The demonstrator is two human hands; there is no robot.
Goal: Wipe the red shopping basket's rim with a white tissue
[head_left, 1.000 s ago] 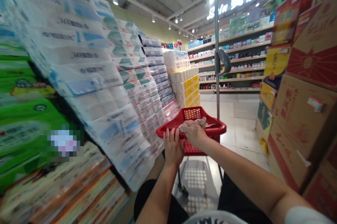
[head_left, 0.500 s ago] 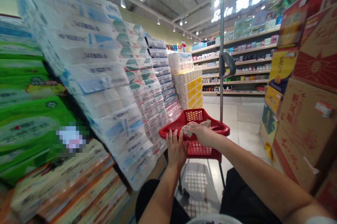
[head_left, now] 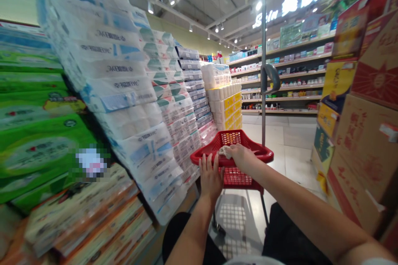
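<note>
Crumpled pale wad [head_left: 225, 152] at arm's length

We see the wad, cloth or paper we can't tell, mostly hidden under our right hand [head_left: 241, 157], whose fingertips curl down over it at the inner edge of the rim. Whether those fingers pinch it or merely cover it, we cannot tell. Our left hand [head_left: 210, 178] lies just beside it, fingers spread and flat against the near rim of the red plastic mesh shopping basket [head_left: 261, 155]. For now, our hands are busy at that rim; any reach outward would first call for one hand to come free.

Taking the basket as our centre, a slim metal cart pole [head_left: 263, 70] with a curved grey handle [head_left: 270, 78] rises at one o'clock. Tall stacks of white-wrapped toilet paper rolls [head_left: 124, 103] lean in at ten o'clock, with bright green packs [head_left: 37, 149] beyond them at nine. Yellow-labelled roll packs [head_left: 224, 105] stand at twelve, long shelves of small bottles and boxes [head_left: 280, 77] run at one to two o'clock, and printed brown cardboard cartons [head_left: 363, 165] wall off three o'clock.
</note>
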